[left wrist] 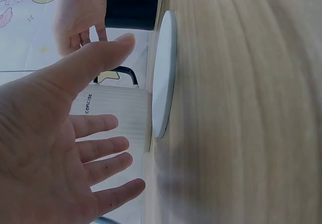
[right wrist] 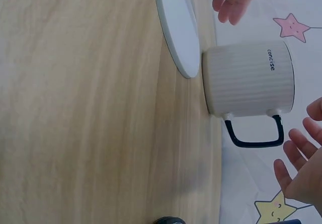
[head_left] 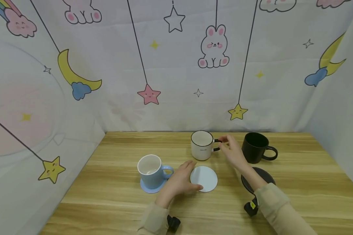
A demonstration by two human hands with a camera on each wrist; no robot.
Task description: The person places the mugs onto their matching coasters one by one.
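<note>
A white ribbed mug (head_left: pixel 201 148) with a black rim and black handle stands upright at the back centre of the table. My right hand (head_left: pixel 233 154) is at its handle, fingers spread and loosely bent; in the right wrist view a small gap shows between those fingers and the handle (right wrist: pixel 255 144). In front of the mug lies a round white coaster (head_left: pixel 204 179). At that coaster's left edge is my left hand (head_left: pixel 180 180), thumb and fingers apart with nothing between them. The left wrist view shows the coaster (left wrist: pixel 165 75) flat beside the mug's base.
To the left, a blue mug (head_left: pixel 151 173) with its handle towards my left hand sits on a blue coaster (head_left: pixel 148 189). At the back right stands a black mug (head_left: pixel 254 148). A black coaster (head_left: pixel 264 174) lies partly under my right forearm. A printed curtain (head_left: pixel 176 75) hangs behind the table.
</note>
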